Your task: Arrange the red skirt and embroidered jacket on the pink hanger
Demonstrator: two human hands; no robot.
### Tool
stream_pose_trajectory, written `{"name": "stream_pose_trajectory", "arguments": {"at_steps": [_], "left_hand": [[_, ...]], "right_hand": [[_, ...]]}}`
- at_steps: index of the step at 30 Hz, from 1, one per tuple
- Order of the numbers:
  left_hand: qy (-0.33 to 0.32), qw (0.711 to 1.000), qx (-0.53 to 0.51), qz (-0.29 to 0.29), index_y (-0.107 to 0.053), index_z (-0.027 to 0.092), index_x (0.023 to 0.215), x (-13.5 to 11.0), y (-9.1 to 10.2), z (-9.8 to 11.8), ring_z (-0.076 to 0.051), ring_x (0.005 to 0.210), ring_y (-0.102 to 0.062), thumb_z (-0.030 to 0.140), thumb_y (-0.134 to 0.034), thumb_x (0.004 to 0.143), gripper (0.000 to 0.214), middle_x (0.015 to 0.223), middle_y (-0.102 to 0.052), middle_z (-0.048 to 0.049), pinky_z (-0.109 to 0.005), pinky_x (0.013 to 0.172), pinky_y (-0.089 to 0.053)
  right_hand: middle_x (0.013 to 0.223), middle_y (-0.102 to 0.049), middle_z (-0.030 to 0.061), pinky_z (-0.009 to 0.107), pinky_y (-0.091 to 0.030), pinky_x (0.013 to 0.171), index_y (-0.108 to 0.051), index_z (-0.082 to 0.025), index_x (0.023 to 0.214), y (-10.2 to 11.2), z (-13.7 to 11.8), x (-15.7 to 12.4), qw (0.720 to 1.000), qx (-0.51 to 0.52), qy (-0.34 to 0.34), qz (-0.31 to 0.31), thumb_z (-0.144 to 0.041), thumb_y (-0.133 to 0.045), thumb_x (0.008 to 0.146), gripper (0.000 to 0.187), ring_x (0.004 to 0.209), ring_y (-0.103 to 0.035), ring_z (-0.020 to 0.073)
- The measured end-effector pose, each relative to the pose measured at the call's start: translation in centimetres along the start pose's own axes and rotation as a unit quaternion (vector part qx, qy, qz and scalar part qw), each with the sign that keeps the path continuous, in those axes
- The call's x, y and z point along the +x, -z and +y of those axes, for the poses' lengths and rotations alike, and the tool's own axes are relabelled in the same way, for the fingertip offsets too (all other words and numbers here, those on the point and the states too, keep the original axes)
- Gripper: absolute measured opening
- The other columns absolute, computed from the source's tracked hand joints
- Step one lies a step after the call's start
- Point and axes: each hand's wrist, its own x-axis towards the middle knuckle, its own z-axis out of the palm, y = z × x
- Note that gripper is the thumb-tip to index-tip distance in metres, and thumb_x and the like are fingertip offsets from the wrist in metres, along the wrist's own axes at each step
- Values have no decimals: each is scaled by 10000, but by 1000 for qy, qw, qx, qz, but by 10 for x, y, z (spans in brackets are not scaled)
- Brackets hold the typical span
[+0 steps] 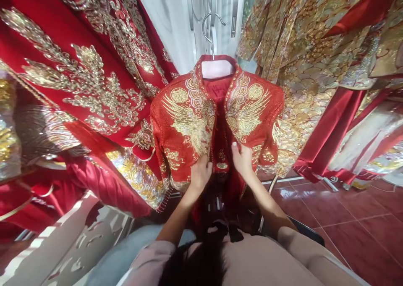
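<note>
A red jacket (185, 122) with gold embroidery hangs in front of me on a metal hanger (211, 30), its front open down the middle. My left hand (200, 173) is closed on the lower edge of the jacket's left front panel. My right hand (242, 159) pinches the edge of the right front panel near the bottom. Between the two hands a small gold-embroidered flap (221, 160) shows in the open front.
More red and gold embroidered garments hang close on the left (78, 88) and on the right (315, 67). A white carved piece (69, 240) stands at lower left. Red floor tiles (352, 219) spread to the right. A white window frame (189, 21) is behind the hanger.
</note>
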Motion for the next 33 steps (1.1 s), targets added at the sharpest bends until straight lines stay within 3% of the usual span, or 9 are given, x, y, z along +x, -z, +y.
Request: {"name": "stream_pose_trajectory", "arguments": {"at_steps": [3,5,8,11,16,20,23,28,33], "left_hand": [[-90,995,-31,-8,-592,166,839,-17,13,23,-185,677,-615,129,-468,848,130,750,-639,-57,-246,600,-403],[-88,995,-38,-20,-609,159,907,-14,14,32,-201,696,-630,131,-474,847,150,780,-655,-73,-254,603,-413],[-21,999,-19,-39,-600,128,1057,10,-1,30,-224,727,-648,126,-446,876,237,863,-671,-108,-270,598,-419],[4,1000,15,-9,-596,123,1055,33,-27,14,-240,823,-644,117,-412,889,249,928,-660,-119,-286,653,-437],[52,995,62,55,-608,102,1024,24,-61,-32,-306,976,-576,173,-479,845,232,994,-620,-166,-386,829,-432],[116,993,13,5,-602,78,1040,-5,-76,-60,-302,926,-593,171,-450,831,275,959,-627,-187,-363,785,-437],[114,992,-22,-45,-624,92,1038,-31,-82,-50,-258,762,-622,176,-450,835,280,867,-651,-164,-301,658,-433],[84,984,-122,-101,-668,151,963,-57,-91,-8,-239,672,-623,170,-513,823,210,852,-663,-145,-281,580,-406],[124,969,-198,-81,-637,131,970,-31,-103,-10,-262,795,-620,126,-510,795,216,927,-636,-153,-317,707,-437]], "right_hand": [[440,-245,-52,229,-193,460,-232,-190,504,-4,-33,-8,994,52,90,29,-429,-355,944,515,427,-214,55],[443,-262,-47,228,-215,467,-245,-191,504,-18,-38,-7,993,53,102,35,-426,-324,956,516,422,-242,60],[499,-396,-27,233,-267,495,-405,-190,586,-49,-16,3,998,-46,36,-16,-426,-385,932,419,458,-363,92],[642,-529,25,258,-368,566,-507,-181,743,-67,22,2,988,-147,-12,-42,-385,-439,902,267,586,-492,146],[943,-602,100,328,-456,828,-546,-174,998,-43,81,-40,985,-174,-3,9,-208,-392,838,225,916,-562,200],[1001,-593,140,376,-447,862,-531,-155,1034,-16,102,-70,979,-189,-79,2,-209,-353,815,287,965,-562,232],[886,-617,124,372,-468,761,-522,-167,989,-17,84,-91,981,-141,-128,-32,-254,-352,810,261,805,-593,234],[782,-621,105,341,-481,701,-548,-192,962,-45,43,-121,988,-61,-112,-84,-309,-393,796,255,705,-595,221],[940,-618,116,362,-466,784,-515,-168,1057,-63,68,-84,978,-78,-158,-114,-230,-339,791,325,834,-593,224]]}}
